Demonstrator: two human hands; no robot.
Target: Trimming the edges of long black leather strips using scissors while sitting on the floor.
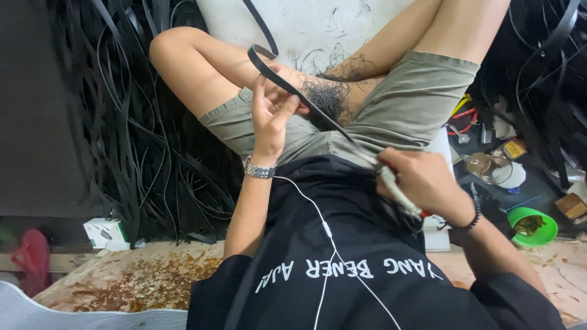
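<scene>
My left hand (272,113) pinches a long black rubber strip (287,82) that runs over my lap and curls up past my knee. My right hand (422,180) grips a knife with a pale handle (397,192); its blade lies along the strip near my waist. A tuft of thin black shavings (327,98) rests on my thigh under the strip. I sit with both legs bent, in olive shorts and a black shirt. A metal watch is on my left wrist, a dark bead bracelet on my right.
Heaps of black rubber strips (140,140) pile up at left and at upper right. A green bowl (533,226), red-handled pliers (461,119), a clear jar (489,166) and small boxes lie at right. A white box (105,233) sits at lower left. A white earphone cable (327,232) crosses my shirt.
</scene>
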